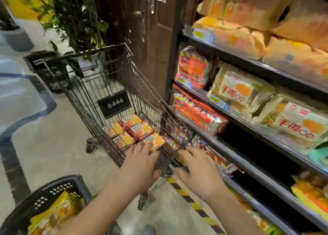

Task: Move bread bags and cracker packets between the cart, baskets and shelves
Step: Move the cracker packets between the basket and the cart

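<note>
Shop aisle, shelves (pixel 248 61) on your right. Cracker packets (pixel 134 130) lie flat in the cart (pixel 85 100), straight ahead. Your left hand (pixel 140 163) is nearer, straight fingers touching the nearest packet (pixel 155 141). Your right hand (pixel 195 167) is spread, holding nothing.

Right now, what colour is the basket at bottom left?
Black; the basket shows best in the head view.

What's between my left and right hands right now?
Head view: the cart's near wire end stands between the left hand and the right hand, with one cart wheel just below it.
</note>
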A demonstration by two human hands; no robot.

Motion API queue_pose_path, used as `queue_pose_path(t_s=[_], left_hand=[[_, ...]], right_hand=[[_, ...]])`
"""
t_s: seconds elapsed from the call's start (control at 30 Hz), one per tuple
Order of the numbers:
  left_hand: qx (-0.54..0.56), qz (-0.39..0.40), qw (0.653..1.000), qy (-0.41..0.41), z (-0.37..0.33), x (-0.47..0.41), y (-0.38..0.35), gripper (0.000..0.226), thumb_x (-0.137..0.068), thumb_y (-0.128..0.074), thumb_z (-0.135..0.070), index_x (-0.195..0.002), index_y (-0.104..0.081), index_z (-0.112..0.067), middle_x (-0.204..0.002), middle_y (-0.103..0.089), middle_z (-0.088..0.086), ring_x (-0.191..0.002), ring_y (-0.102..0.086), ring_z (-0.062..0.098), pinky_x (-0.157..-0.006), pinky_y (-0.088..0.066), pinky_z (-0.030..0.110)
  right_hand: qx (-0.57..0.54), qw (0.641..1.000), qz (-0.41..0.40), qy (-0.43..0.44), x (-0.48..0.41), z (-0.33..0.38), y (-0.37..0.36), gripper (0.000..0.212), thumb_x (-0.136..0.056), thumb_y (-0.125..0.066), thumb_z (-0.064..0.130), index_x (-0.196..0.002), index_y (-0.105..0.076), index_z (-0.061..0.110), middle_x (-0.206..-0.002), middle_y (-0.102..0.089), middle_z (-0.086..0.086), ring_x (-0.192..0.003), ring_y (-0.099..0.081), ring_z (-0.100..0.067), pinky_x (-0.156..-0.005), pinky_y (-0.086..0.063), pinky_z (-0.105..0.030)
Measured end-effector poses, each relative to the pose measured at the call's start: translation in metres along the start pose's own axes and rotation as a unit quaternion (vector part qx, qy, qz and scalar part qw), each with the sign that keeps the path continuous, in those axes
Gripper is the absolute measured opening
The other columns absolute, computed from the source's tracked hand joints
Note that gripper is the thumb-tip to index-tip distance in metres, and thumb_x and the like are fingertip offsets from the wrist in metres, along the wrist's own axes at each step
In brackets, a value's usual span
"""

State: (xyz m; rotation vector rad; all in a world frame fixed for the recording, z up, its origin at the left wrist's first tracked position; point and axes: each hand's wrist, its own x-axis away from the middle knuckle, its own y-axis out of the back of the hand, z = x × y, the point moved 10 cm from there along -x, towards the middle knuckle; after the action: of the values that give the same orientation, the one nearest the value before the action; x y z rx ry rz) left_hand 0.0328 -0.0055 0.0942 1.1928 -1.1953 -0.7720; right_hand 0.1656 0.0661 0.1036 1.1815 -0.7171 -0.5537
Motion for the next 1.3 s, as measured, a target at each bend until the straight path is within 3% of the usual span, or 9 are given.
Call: queue_pose_path(t_s=[0.27, 0.43, 0.63, 0.8, 1.03, 1.17, 1.3], left_hand=[[0.091, 0.021, 0.992, 0.089, 0.063, -0.054, -0.004, 0.064, -0.103, -0.047, -0.047, -0.159, -0.025, -0.026, -0.17, -0.01, 0.007, -0.157, -0.005, 0.032, -0.128, -0.009, 0.049], [0.113, 0.019, 0.983, 0.145, 0.093, -0.08, -0.017, 0.068, -0.1, -0.052, -0.052, -0.159, -0.027, -0.027, -0.17, -0.016, 0.009, -0.156, -0.012, 0.033, -0.127, -0.014, 0.048], [0.141, 0.041, 0.962, 0.229, 0.118, -0.122, -0.036, 0.064, -0.099, -0.053, -0.047, -0.156, -0.033, -0.025, -0.169, -0.017, 0.008, -0.154, -0.016, 0.033, -0.125, -0.019, 0.046], [0.165, 0.096, 0.938, 0.29, 0.122, -0.161, -0.057, 0.069, -0.101, -0.052, -0.048, -0.16, -0.021, -0.027, -0.172, -0.004, 0.006, -0.157, -0.009, 0.033, -0.127, -0.016, 0.049], [0.198, 0.12, 0.909, 0.347, 0.129, -0.189, -0.085, 0.068, -0.101, -0.05, -0.048, -0.159, -0.023, -0.026, -0.169, -0.015, 0.008, -0.154, -0.017, 0.033, -0.122, -0.027, 0.048], [0.274, 0.132, 0.879, 0.366, 0.137, -0.206, -0.119, 0.067, -0.101, -0.051, -0.046, -0.16, -0.024, -0.027, -0.169, -0.016, 0.007, -0.154, -0.016, 0.033, -0.123, -0.027, 0.048], [0.375, 0.121, 0.817, 0.421, 0.154, -0.22, -0.175, 0.071, -0.101, -0.054, -0.048, -0.16, -0.026, -0.023, -0.166, -0.023, 0.007, -0.151, -0.025, 0.032, -0.123, -0.03, 0.046]], right_hand=[[0.03, 0.996, 0.049, 0.068, -0.113, 0.018, -0.009, 0.059, -0.101, -0.049, 0.051, -0.155, -0.037, 0.029, -0.158, -0.034, 0.001, -0.147, -0.03, -0.023, -0.122, -0.021, -0.038], [0.052, 0.987, 0.064, 0.14, -0.179, 0.034, -0.019, 0.057, -0.098, -0.058, 0.047, -0.149, -0.049, 0.025, -0.151, -0.045, -0.002, -0.141, -0.042, -0.025, -0.118, -0.032, -0.043], [0.097, 0.963, 0.128, 0.218, -0.254, 0.042, -0.041, 0.06, -0.1, -0.05, 0.052, -0.155, -0.041, 0.03, -0.157, -0.04, -0.003, -0.144, -0.038, -0.026, -0.119, -0.029, -0.043], [0.081, 0.945, 0.181, 0.26, -0.304, 0.035, -0.066, 0.059, -0.101, -0.049, 0.05, -0.156, -0.038, 0.03, -0.164, -0.031, -0.001, -0.15, -0.03, -0.024, -0.123, -0.024, -0.043], [0.073, 0.923, 0.239, 0.292, -0.339, 0.027, -0.107, 0.057, -0.103, -0.049, 0.047, -0.157, -0.036, 0.031, -0.164, -0.029, -0.001, -0.151, -0.027, -0.024, -0.126, -0.017, -0.044], [0.084, 0.917, 0.254, 0.295, -0.358, 0.021, -0.138, 0.056, -0.105, -0.046, 0.046, -0.157, -0.036, 0.031, -0.165, -0.026, -0.003, -0.152, -0.024, -0.024, -0.125, -0.016, -0.043], [0.095, 0.912, 0.264, 0.298, -0.376, 0.016, -0.17, 0.055, -0.105, -0.046, 0.044, -0.157, -0.034, 0.031, -0.163, -0.029, -0.002, -0.15, -0.026, -0.025, -0.124, -0.018, -0.042]])
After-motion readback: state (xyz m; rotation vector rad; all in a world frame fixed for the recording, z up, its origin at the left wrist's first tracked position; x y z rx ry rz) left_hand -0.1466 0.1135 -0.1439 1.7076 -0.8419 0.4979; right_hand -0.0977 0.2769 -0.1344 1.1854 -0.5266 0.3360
